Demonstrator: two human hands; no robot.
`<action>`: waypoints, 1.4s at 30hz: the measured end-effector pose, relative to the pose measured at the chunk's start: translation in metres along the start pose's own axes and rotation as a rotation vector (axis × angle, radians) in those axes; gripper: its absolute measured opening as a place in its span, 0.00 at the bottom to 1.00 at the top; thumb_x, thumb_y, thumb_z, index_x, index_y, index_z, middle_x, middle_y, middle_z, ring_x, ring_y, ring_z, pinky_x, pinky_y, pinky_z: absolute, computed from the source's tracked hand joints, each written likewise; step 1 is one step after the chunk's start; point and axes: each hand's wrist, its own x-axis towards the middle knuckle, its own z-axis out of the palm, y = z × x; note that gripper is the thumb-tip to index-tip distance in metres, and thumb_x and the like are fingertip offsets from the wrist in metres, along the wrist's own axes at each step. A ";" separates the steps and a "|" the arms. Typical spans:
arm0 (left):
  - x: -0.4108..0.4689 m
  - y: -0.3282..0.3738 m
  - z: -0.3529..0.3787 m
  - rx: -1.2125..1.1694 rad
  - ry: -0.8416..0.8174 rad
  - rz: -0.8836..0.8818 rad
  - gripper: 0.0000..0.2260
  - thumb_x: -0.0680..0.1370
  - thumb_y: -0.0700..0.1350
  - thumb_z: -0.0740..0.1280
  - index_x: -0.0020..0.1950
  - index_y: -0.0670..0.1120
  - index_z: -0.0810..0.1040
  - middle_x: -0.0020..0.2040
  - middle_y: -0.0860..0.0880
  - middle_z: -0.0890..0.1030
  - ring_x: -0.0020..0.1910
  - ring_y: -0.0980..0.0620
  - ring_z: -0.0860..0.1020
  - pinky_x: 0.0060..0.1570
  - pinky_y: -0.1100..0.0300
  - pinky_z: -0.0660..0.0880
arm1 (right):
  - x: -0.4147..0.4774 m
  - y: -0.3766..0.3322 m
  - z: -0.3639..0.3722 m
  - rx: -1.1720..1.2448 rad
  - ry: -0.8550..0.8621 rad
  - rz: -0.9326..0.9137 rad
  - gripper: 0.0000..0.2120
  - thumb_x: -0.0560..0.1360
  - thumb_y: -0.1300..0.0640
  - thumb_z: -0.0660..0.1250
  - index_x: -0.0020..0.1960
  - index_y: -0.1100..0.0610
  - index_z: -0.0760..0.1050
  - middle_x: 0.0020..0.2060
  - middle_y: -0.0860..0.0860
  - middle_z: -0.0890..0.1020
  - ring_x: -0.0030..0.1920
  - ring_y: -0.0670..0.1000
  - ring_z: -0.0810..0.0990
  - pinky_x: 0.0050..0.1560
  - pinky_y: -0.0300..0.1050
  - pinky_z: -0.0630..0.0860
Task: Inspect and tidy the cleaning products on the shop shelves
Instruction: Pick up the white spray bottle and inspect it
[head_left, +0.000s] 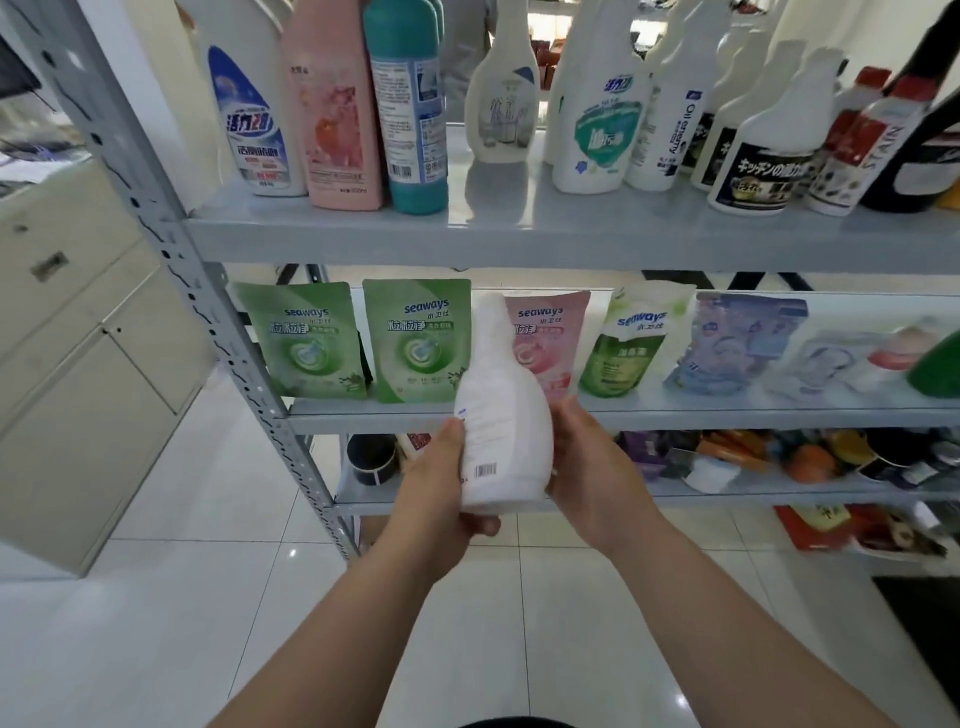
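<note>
1. Two hands: the left hand (441, 488) and the right hand (587, 467), with one white bottle (501, 441) between them.
2. Top shelf (519, 234), left group: three bottles, one white (254, 114), one pink (335, 114), one teal (410, 114).
3. Further right on that shelf, at least seven more bottles, mostly white; the far ones overlap and cannot be counted exactly.
4. Middle shelf (675, 410): two green pouches (304, 343), one pink pouch (550, 338), one green-and-white pouch (631, 343), one bluish pouch (737, 343).
5. Further right, blurred items, uncountable.
</note>
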 end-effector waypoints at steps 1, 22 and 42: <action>-0.003 -0.003 0.009 -0.063 -0.040 -0.081 0.16 0.85 0.56 0.56 0.54 0.46 0.76 0.33 0.48 0.78 0.25 0.50 0.74 0.19 0.64 0.64 | 0.001 0.001 -0.005 0.010 -0.064 0.036 0.29 0.76 0.34 0.65 0.67 0.53 0.79 0.64 0.57 0.81 0.67 0.65 0.77 0.68 0.65 0.72; -0.017 -0.114 0.112 -0.476 -0.168 -0.379 0.27 0.80 0.65 0.61 0.69 0.48 0.77 0.48 0.44 0.83 0.39 0.44 0.85 0.19 0.62 0.75 | -0.050 -0.047 -0.146 -0.146 -0.128 -0.021 0.28 0.75 0.45 0.73 0.73 0.44 0.72 0.63 0.53 0.82 0.59 0.55 0.84 0.55 0.52 0.81; -0.036 -0.107 0.114 0.832 0.266 0.354 0.30 0.62 0.56 0.79 0.63 0.61 0.76 0.51 0.56 0.83 0.50 0.52 0.82 0.49 0.46 0.82 | -0.063 -0.066 -0.147 -0.534 -0.212 -0.138 0.11 0.77 0.41 0.69 0.56 0.43 0.77 0.48 0.45 0.83 0.51 0.47 0.82 0.55 0.41 0.80</action>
